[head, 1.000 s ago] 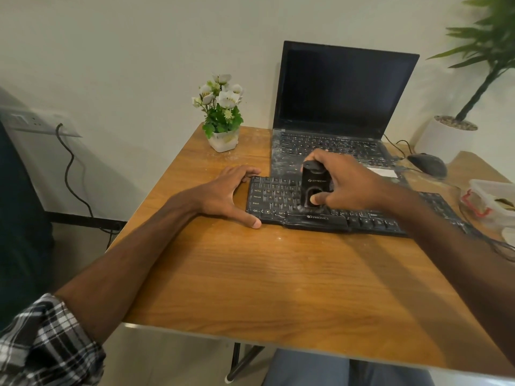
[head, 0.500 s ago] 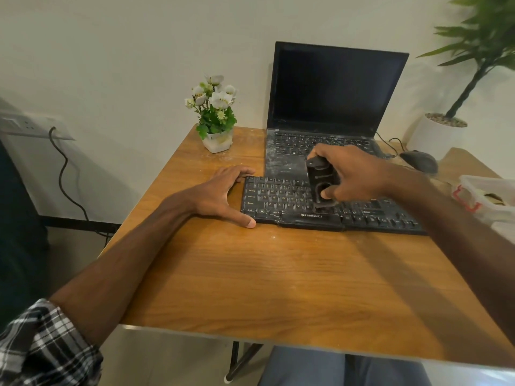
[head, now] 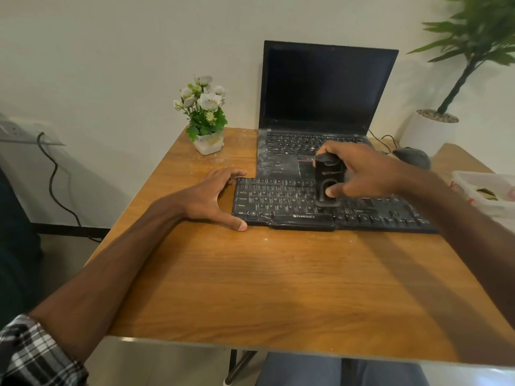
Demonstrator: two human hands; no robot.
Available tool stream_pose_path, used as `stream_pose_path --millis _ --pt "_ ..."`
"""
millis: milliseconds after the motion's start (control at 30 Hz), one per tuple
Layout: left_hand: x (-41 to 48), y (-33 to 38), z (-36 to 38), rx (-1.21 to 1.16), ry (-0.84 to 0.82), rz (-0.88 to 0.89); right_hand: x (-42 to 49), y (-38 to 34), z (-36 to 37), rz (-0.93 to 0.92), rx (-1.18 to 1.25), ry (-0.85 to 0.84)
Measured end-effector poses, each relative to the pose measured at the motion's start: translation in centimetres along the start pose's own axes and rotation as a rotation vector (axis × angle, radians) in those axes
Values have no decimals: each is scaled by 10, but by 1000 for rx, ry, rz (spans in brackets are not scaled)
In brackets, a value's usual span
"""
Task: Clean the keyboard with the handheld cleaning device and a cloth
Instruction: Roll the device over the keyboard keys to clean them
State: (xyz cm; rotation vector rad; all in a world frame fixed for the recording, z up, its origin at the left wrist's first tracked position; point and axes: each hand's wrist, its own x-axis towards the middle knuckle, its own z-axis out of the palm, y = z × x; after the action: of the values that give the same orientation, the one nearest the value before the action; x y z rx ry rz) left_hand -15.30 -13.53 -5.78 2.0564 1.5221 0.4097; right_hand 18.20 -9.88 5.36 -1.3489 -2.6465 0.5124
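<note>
1. While the right hand (head: 362,171) clasps it, the handheld cleaning device (head: 328,176) stands upright on the keyboard (head: 278,201). Its long axis is near vertical, its lower end is on the middle key rows, and its top leans slightly toward 12 o'clock.
2. Keyboard: the long axis runs 9 to 3 o'clock and the spacebar edge faces 6 o'clock. It lies past the centre of the table (head: 278,288) toward 12 o'clock, just before the open laptop (head: 326,87).
3. Grip:
   - The right thumb presses an oval recess on the device's near face, and the fingers curl over its top and far side.
   - The left hand (head: 214,196) lies flat on the table at the keyboard's 9 o'clock end, fingers relaxed and spread. Its thumb tip is at the near corner, and it grasps nothing.
4. Obscured:
   - The right forearm covers the keyboard's 3 o'clock end.
   - The device's underside and far face are hidden, and its markings are blurred.
   - A plastic container (head: 485,190) at 3 o'clock is cut by the frame edge, and its contents are indistinct.
5. Materials:
   - The device is matt black, blocky and round-cornered.
   - The keyboard is black plastic.
   - The laptop's palm rest is smeared with whitish dust.
   - The table has a wood-grain top with white specks.
   - A flower pot (head: 207,143) stands at 11 o'clock and a mouse (head: 412,157) lies at 2 o'clock.
</note>
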Motion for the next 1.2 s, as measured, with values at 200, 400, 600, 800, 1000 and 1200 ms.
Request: stream_pose_path --millis 200,400,600,800,1000,1200 --pt "-3 4 0 1 0 -31 -5 11 21 -10 228 49" --pt "1 16 8 15 41 -36 -1 13 18 -45 197 23" --pt "36 84 29 346 114 110 2 15 15 -74 134 14" --pt "78 131 46 573 24 165 -7 20 12 -111 35 46" --pt "85 125 47 536 -27 171 -17 38 5 -48 25 24" --pt "89 123 46 522 -22 175 -30 61 -5 53 34 10"
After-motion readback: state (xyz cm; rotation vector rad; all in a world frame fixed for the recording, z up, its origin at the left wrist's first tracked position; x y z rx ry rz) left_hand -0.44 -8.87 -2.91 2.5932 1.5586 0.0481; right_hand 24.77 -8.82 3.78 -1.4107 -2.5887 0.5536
